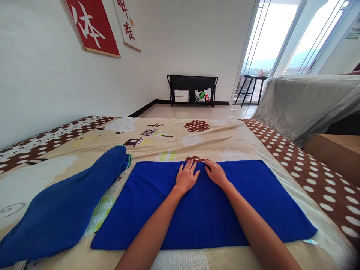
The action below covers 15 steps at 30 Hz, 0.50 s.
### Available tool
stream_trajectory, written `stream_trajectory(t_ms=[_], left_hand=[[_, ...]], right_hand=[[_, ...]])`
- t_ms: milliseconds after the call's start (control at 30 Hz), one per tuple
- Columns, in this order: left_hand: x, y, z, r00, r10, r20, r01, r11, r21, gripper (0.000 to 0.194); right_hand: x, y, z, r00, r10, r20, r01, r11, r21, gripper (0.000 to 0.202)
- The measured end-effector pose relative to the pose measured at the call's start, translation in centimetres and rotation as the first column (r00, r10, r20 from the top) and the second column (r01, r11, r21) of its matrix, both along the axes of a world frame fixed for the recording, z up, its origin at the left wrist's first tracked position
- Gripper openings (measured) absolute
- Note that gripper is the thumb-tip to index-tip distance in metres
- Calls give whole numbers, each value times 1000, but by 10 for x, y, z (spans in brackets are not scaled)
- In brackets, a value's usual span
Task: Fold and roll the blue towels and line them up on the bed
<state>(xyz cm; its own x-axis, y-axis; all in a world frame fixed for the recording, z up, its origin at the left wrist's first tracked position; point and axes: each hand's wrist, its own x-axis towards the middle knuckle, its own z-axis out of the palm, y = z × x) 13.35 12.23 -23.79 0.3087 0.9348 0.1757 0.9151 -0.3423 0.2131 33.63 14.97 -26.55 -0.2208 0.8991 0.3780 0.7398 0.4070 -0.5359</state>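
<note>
A bright blue cloth [205,217] lies spread out nearly flat on the patterned blanket, with a small pale tag at its near right corner. My left hand [187,176] rests flat on the cloth close to its far edge, fingers apart. Just to the right, my right hand [216,172] lies at the same far edge, fingers stretched toward the left hand; a narrow gap separates the two. Neither hand holds anything. Left of this cloth is a second, darker blue cloth [64,206], bunched in loose folds, with green edging at its far end.
The blanket [168,140] covers a broad bed-like surface with a brown dotted border. At the right are a cardboard box [334,153] and a plastic-covered piece of furniture [306,97]. A black rack [192,83] and a stool [254,77] stand farther back.
</note>
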Motion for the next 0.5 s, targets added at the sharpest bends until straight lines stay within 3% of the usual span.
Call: stream_trajectory(t_ms=[300,400,500], left_hand=[[-191,3,1,943,327,-60,-327,945,-1,63],[-230,0,0,927,370,-63,-371,929,-6,65],[-247,-1,-1,925,375,-64,-376,927,-4,65]], right_hand=[[172,-8,-4,964,-246,99,251,967,-41,46],[213,-12,-7,949,-287,134,297,953,-67,47],[235,-15,-10,937,-308,164,325,942,-86,48]])
